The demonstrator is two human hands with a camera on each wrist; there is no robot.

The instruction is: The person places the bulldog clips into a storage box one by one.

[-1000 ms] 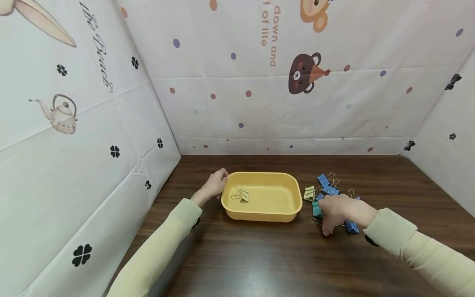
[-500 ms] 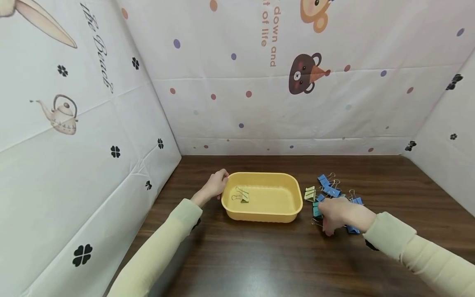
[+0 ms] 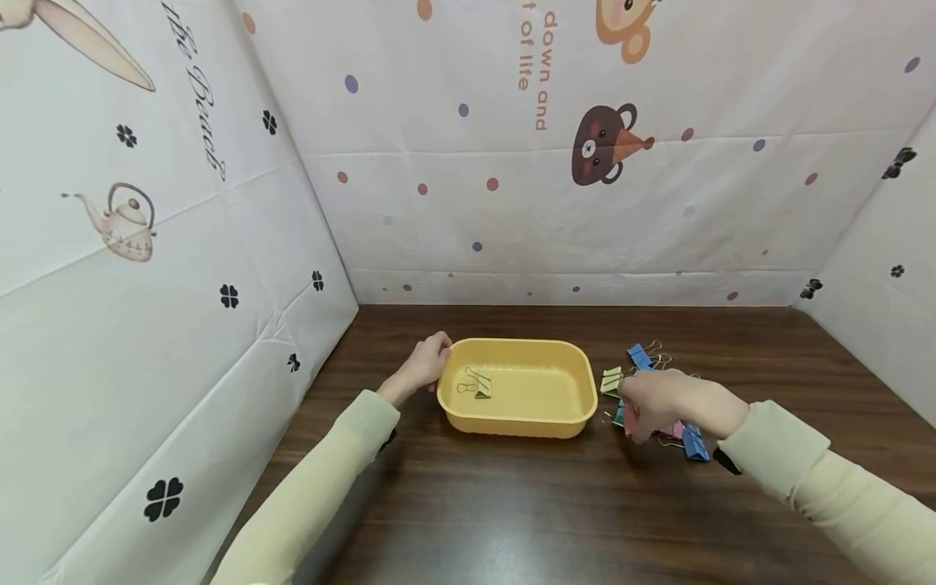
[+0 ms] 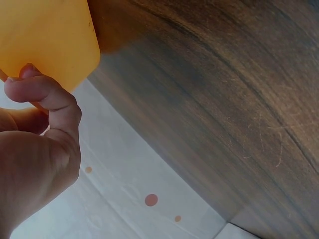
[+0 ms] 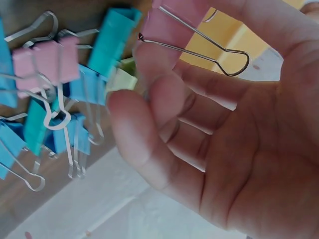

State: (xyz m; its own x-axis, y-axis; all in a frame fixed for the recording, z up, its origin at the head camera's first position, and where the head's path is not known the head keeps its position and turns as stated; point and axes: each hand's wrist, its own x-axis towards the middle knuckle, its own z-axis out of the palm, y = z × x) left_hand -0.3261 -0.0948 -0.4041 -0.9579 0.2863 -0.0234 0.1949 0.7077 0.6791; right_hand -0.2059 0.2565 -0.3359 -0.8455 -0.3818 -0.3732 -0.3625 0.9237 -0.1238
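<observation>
My left hand (image 3: pixel 424 361) holds the left end of a yellow plastic basin (image 3: pixel 515 428), fingers curled at its rim. Inside the basin, toward the left, lies one yellow-green binder clip (image 3: pixel 483 386). To the right of the basin, my right hand (image 3: pixel 669 398) is low over a pile of binder clips and hides part of it. In the right wrist view its fingers pinch a pink binder clip (image 5: pixel 174 25), wire handle toward the palm. Near it lie another pink clip (image 5: pixel 47 64), a teal clip (image 5: pixel 112 42) and several blue ones.
Another yellow-green clip (image 3: pixel 611 382) lies just right of the basin. A blue clip (image 3: pixel 695 444) sits at the pile's front edge. The dark wooden table (image 3: pixel 497 512) is bounded by printed white cloth walls (image 3: pixel 409 227) at the back and sides.
My right hand has shifted slightly back and left and now has the pink clip between its fingers; nearby clips have been nudged. The left hand and basin stay put.
</observation>
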